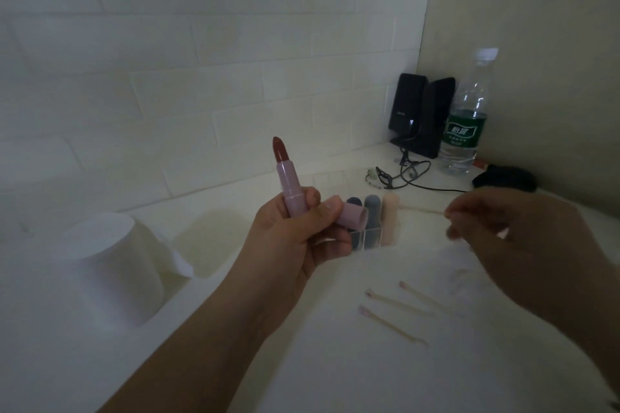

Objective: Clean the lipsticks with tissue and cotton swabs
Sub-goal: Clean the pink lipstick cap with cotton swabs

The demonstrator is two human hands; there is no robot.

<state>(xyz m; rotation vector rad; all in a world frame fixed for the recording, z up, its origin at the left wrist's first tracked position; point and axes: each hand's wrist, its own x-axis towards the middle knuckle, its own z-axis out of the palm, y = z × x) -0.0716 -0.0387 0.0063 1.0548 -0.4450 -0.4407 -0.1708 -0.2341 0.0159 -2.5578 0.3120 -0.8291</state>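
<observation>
though gripped, lipstick (284, 174) upright

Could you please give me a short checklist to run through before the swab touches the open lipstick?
1. Lipstick uncapped, red bullet exposed: ok.
2. Left hand grips the tube upright: ok.
3. Cap secure: ok, held in the same hand's fingers.
4. Right hand pinches a cotton swab: ok, though the hand is blurred.
5. Swab tip clean: cannot tell, too faint.
6. Used swabs out of the way: ok, three lie on the white surface below the hands.
</observation>
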